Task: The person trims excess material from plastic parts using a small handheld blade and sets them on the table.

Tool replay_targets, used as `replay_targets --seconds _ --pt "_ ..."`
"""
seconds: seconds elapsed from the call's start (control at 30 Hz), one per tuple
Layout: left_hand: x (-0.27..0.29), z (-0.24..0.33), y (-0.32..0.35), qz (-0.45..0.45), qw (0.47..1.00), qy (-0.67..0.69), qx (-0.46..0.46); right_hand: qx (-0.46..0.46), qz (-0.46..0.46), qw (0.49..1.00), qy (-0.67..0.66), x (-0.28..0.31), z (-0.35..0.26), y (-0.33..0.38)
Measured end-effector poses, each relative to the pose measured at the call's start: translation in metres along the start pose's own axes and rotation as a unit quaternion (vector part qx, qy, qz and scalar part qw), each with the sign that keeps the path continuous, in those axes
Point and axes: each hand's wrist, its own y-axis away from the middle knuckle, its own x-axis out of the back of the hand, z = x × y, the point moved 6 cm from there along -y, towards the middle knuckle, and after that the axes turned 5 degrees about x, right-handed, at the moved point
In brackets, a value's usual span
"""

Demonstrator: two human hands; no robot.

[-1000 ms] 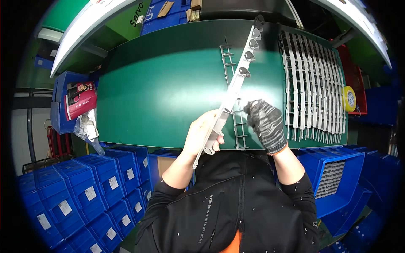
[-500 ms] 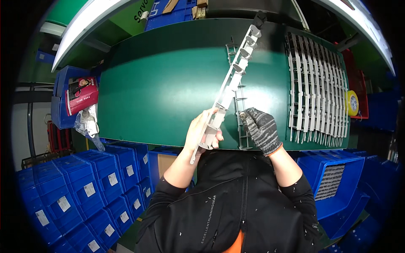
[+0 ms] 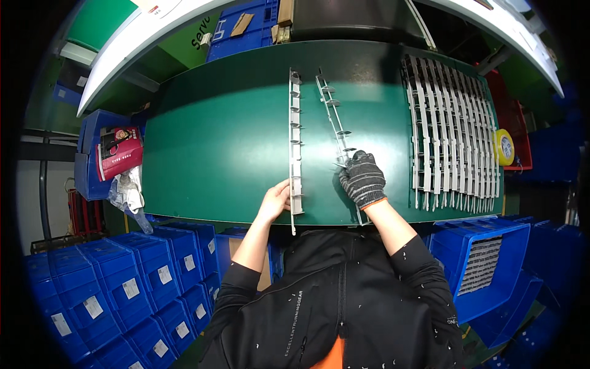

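Head view: a white toothed strip (image 3: 295, 144) is laid flat on the green table (image 3: 215, 135), its near end pinched by the bare left hand (image 3: 276, 200). A second strip (image 3: 335, 126) is pressed down by the gloved right hand (image 3: 362, 179), fingers curled over it. A row of strips (image 3: 455, 132) is laid at right. Grey parts are held in a blue crate (image 3: 485, 264); a red packet (image 3: 120, 154) is held in another bin (image 3: 86, 178).
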Motion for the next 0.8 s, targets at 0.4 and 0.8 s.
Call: replay_targets --seconds 0.4,0.8 --pt "0.043 0.184 0.03 0.15 0.907 0.245 -0.308 0.307 0.109 0.935 -0.141 0.089 -0.067 0.077" --pt "0.013 0.303 0.19 0.231 0.82 0.017 -0.524 -0.009 0.166 0.614 -0.771 0.095 -0.008 0.057"
